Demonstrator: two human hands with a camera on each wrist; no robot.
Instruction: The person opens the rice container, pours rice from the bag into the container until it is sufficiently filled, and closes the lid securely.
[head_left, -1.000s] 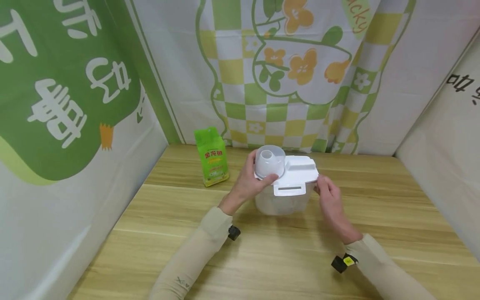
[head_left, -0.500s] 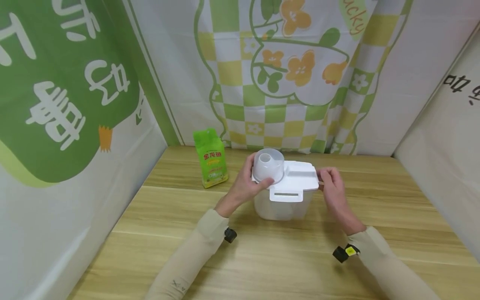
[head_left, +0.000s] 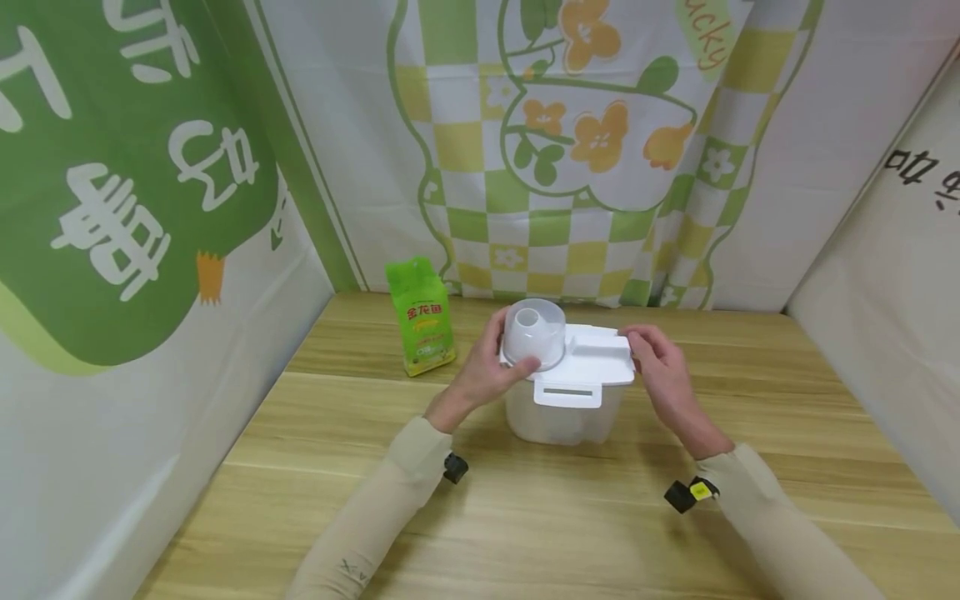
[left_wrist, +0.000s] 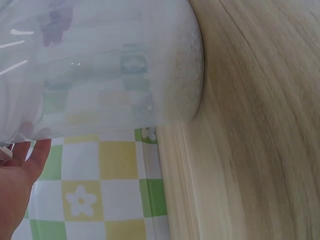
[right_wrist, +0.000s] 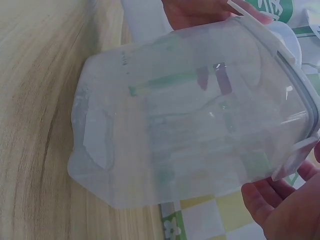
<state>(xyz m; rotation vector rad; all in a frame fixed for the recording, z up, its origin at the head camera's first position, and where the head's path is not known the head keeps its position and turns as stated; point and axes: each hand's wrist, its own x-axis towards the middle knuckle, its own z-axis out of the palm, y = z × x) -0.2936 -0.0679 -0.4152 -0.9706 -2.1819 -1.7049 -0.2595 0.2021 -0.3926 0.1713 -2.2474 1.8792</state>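
A clear plastic storage container (head_left: 566,417) stands upright on the table with its white lid (head_left: 600,367) on. A clear measuring cup (head_left: 534,337) sits upside down over the lid's left part. My left hand (head_left: 480,375) grips the lid's left end around this cup, thumb in front and fingers behind, partly hidden. At the opposite end, my right hand (head_left: 663,375) holds the white side latch (right_wrist: 295,160) with curled fingers. The front latch (head_left: 567,395) sticks outward from the lid. Low inside the container, a whitish grainy patch (left_wrist: 182,65) shows in the left wrist view.
An upright green packet (head_left: 426,321) stands left of the container on the wooden table (head_left: 555,517). Behind it hangs a green-and-yellow checkered cloth (head_left: 510,242), and printed white cloth walls flank both sides.
The container and my left hand have shifted slightly left and toward me. My right hand drew a little outward from the lid's right end, then came back in toward its rear corner.
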